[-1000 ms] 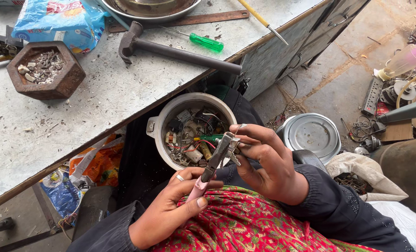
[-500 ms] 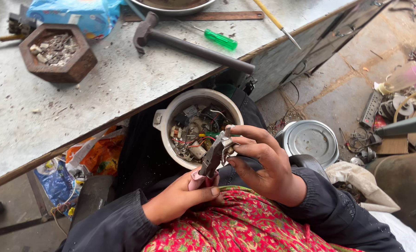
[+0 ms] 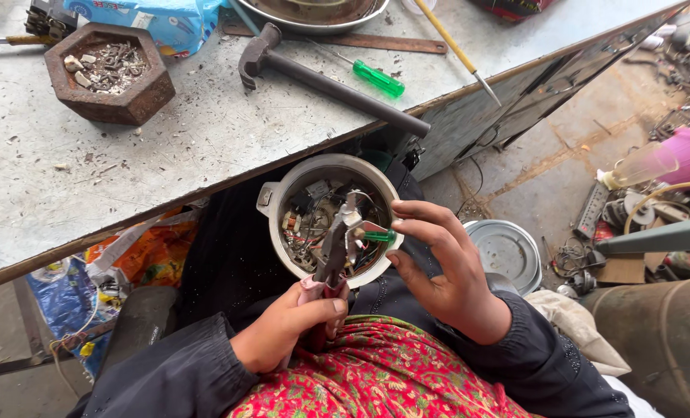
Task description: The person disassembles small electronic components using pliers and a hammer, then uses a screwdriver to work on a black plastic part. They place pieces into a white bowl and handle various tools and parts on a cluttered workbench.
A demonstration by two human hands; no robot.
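Metal pliers (image 3: 336, 249) over a round pot (image 3: 329, 219) of scrap parts.
Left hand (image 3: 287, 329) gripped the pink handles; right hand (image 3: 445, 267), just right, pinched a green piece (image 3: 379, 236) at the tip.

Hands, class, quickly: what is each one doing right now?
Left hand: closed around the pink-handled pliers.
Right hand: fingers pinching a small green part at the pliers' tip, over the round casing.

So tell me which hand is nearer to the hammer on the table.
Right. The right hand is up by the round pot, just below the hammer handle's end; the left hand sits lower, gripping the pliers.
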